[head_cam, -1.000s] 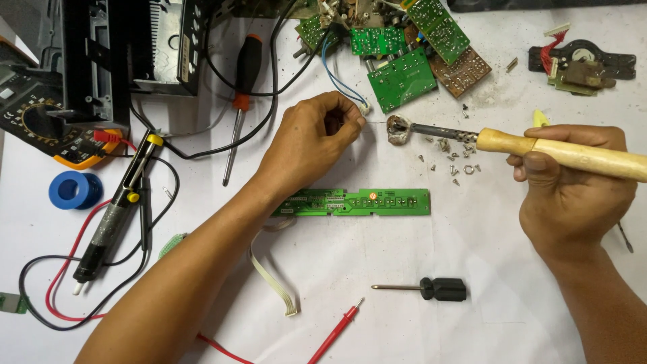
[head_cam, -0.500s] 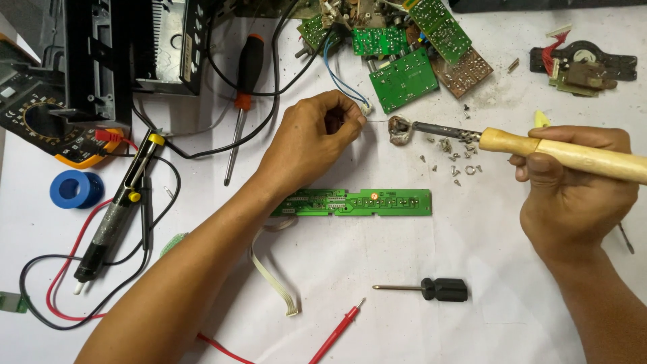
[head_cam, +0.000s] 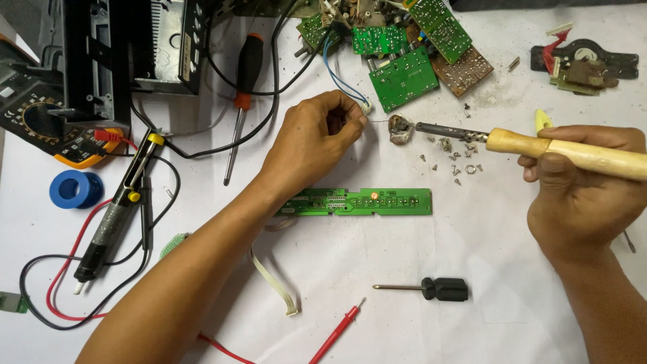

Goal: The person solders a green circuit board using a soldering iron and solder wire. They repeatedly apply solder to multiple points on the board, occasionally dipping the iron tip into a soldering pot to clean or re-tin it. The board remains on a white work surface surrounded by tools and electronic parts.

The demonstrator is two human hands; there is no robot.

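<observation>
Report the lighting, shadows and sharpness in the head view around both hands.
Head view: even, soft light, no glare on the white table; faint shadow under the left hand; right hand and wooden-handled soldering iron sharp; long green circuit board in focus, its small parts too fine to read.

White worktable [head_cam: 485, 269] under even, bright light

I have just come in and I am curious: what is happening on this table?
A person holds a soldering iron in the right hand, its tip at a lump of solder. The left hand pinches a thin wire beside it. A long green circuit board lies below the hands.
</observation>
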